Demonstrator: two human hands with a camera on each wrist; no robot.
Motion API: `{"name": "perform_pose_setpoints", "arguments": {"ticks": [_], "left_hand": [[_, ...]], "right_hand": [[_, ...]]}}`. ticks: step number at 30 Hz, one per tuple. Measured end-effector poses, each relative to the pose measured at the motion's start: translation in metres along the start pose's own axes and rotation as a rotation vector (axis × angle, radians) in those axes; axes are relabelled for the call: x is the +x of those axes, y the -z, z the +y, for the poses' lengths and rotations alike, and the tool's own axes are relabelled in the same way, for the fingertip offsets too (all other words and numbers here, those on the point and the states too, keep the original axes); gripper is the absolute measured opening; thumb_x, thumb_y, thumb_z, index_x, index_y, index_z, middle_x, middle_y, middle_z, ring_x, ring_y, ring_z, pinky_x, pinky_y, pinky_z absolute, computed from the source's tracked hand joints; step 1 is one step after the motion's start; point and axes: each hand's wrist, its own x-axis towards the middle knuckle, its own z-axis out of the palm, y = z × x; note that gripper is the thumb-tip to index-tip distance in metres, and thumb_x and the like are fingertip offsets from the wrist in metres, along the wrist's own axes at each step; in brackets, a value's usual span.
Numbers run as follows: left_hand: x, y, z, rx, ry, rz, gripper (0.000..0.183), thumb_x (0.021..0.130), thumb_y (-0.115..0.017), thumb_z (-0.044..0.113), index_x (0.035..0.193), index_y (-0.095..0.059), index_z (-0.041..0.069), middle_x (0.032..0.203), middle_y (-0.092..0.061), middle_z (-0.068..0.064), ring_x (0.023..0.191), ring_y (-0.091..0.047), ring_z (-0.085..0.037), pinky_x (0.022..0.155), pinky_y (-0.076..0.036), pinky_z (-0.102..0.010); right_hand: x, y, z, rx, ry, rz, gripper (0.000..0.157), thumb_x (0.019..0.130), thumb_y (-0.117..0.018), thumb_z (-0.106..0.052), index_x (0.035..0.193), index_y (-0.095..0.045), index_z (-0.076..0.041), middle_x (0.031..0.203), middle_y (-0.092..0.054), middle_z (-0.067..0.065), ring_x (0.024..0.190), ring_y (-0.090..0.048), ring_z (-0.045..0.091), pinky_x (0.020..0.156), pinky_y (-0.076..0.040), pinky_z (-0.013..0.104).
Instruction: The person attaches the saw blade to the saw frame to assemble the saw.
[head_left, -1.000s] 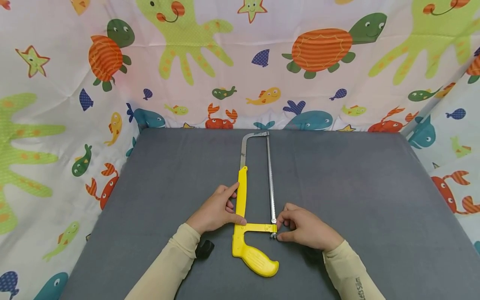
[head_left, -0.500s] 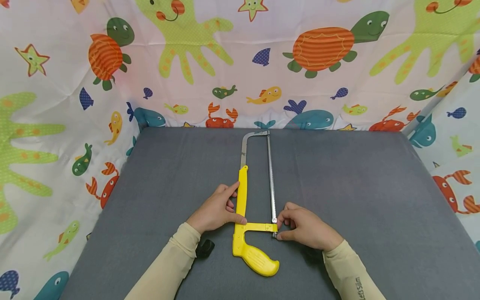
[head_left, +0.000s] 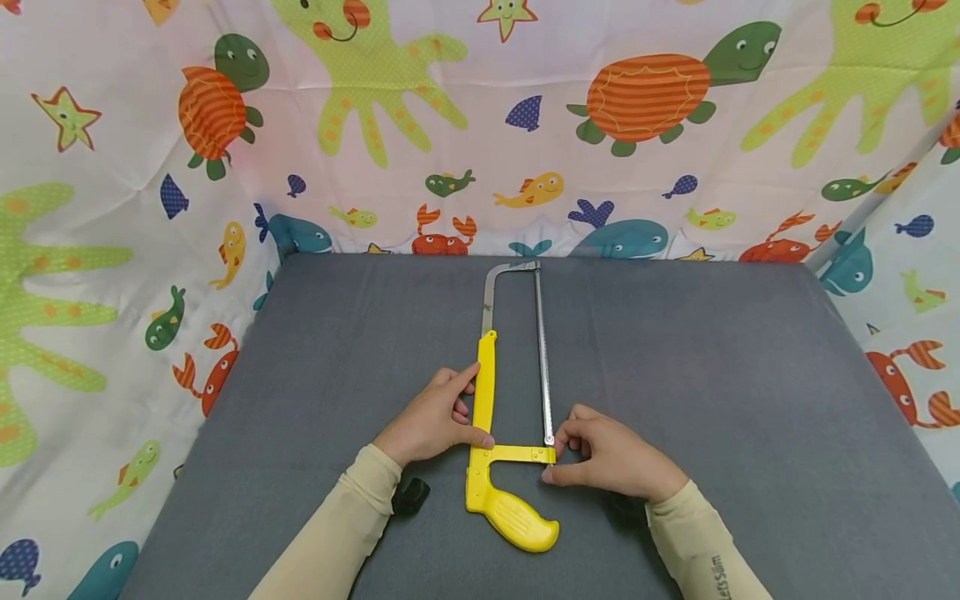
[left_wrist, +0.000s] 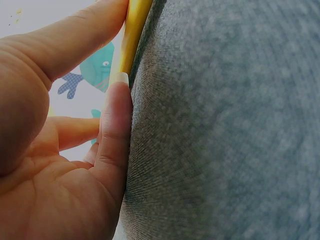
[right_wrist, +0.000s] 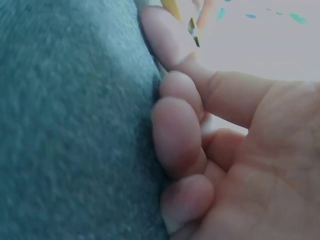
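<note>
A hacksaw [head_left: 486, 392] with a yellow frame and handle lies flat on the grey surface, its blade [head_left: 543, 358] running along the right side. My left hand [head_left: 431, 421] holds the frame from the left, thumb over the joint near the crossbar and index finger along the edge. In the left wrist view, the yellow frame [left_wrist: 135, 30] shows beside the fingers. At the blade's near end, my right hand [head_left: 615, 454] pinches the small wing nut below the crossbar; thumb and fingers hide it. The right wrist view shows the curled fingers [right_wrist: 175, 135] low against the cloth.
Grey cloth covers the table [head_left: 712, 358]. A curtain [head_left: 480, 108] printed with sea animals stands at the back and both sides. A small black object [head_left: 410, 497] sits by the left wrist.
My right thumb has shifted left across the wing nut, which was visible before and has turned; it is now covered. The left hand and the hacksaw stay in place.
</note>
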Motion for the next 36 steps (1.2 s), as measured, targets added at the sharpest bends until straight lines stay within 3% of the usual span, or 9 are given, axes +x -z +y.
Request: {"name": "perform_pose_setpoints", "arguments": {"ticks": [5,18,36], "left_hand": [[-0.0001,0.0001,0.0013,0.002,0.005,0.000,0.121,0.075,-0.102,0.036,0.173,-0.030,0.023,0.129,-0.052,0.000,0.095,-0.058,-0.014,0.085,-0.052,-0.029],[-0.0008,0.0014,0.0029,0.001,0.014,0.001,0.121,0.075,-0.102,0.036,0.172,-0.031,0.023,0.129,-0.052,0.000,0.095,-0.057,-0.014,0.085,-0.052,-0.030],[-0.0008,0.0014,0.0025,0.000,0.006,-0.009,0.121,0.075,-0.102,0.036,0.173,-0.030,0.025,0.131,-0.053,0.000,0.095,-0.058,-0.014,0.086,-0.052,-0.030]], "right_hand": [[0.0020,-0.0023,-0.0013,-0.031,-0.007,0.035,0.030,0.087,-0.087,-0.057,0.086,-0.073,-0.031,0.086,-0.049,0.001,0.070,-0.048,0.008,0.062,-0.041,0.024],[0.0042,-0.0047,-0.0059,-0.042,-0.027,0.063,0.029,0.084,-0.091,-0.050,0.081,-0.071,-0.029,0.084,-0.049,-0.001,0.067,-0.046,0.010,0.060,-0.039,0.024],[0.0012,-0.0030,-0.0002,-0.016,0.023,0.042,0.021,0.087,-0.089,-0.040,0.084,-0.071,-0.030,0.087,-0.049,0.001,0.069,-0.047,0.006,0.065,-0.041,0.023]]}}
